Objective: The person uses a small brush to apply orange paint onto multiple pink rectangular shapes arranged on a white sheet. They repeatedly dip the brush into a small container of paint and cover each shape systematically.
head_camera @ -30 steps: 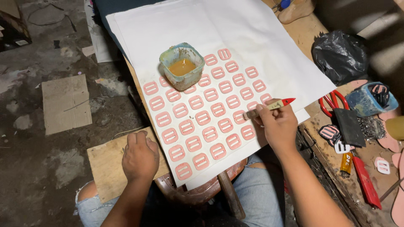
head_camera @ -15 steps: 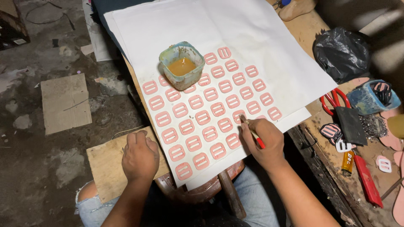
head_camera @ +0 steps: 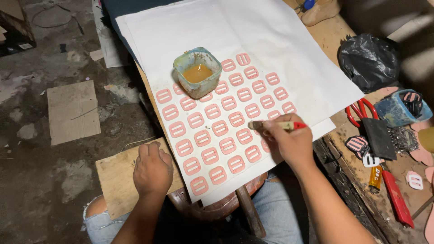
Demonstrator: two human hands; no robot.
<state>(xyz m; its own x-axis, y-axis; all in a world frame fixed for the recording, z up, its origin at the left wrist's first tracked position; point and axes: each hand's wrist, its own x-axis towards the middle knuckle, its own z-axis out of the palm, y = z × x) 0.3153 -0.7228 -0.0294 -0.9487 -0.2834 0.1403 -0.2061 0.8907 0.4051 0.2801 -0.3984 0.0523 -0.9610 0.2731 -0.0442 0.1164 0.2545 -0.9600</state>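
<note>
My right hand (head_camera: 291, 142) grips a small brush (head_camera: 275, 125) with a red handle, its bristle tip pointing left over the pink buckle-shaped pieces (head_camera: 220, 128). Several of these pieces lie in rows on a white paper sheet (head_camera: 271, 49). A square cup of amber glue (head_camera: 197, 72) stands at the top left of the rows. My left hand (head_camera: 152, 169) rests with curled fingers on a wooden board (head_camera: 113, 180), beside the sheet's left edge, holding nothing.
On the workbench to the right lie red scissors (head_camera: 360, 110), a black plastic bag (head_camera: 368, 61), a blue container (head_camera: 400, 108), a red-handled tool (head_camera: 397, 199) and loose pink pieces. A cardboard scrap (head_camera: 72, 110) lies on the concrete floor at left.
My right hand turned the brush from upright over the lower right pieces to lying level, tip pointing left. My left hand stayed on the board.
</note>
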